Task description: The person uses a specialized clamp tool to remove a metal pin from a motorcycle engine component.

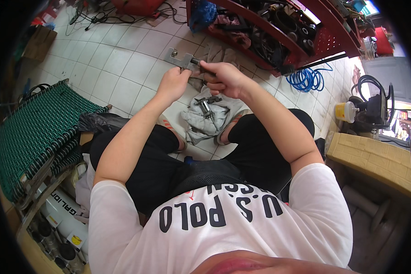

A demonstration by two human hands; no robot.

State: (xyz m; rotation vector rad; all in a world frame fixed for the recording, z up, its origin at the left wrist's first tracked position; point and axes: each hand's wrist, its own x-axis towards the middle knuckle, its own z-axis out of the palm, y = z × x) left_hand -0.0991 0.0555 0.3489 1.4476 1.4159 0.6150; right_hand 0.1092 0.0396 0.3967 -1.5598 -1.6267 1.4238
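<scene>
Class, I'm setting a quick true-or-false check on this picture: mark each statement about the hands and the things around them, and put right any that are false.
1. The right hand holds a metal tool. True.
2. The left hand hangs down beside the person's body. False: it is raised in front, up at the tool.
3. A small metal part lies on a grey cloth on the floor. True.
4. The coiled hose on the floor is bright yellow. False: it is blue.
5. The green woven panel is on the person's right. False: it is on the left.
6. A red metal rack stands ahead, toward the person's right. True.
</scene>
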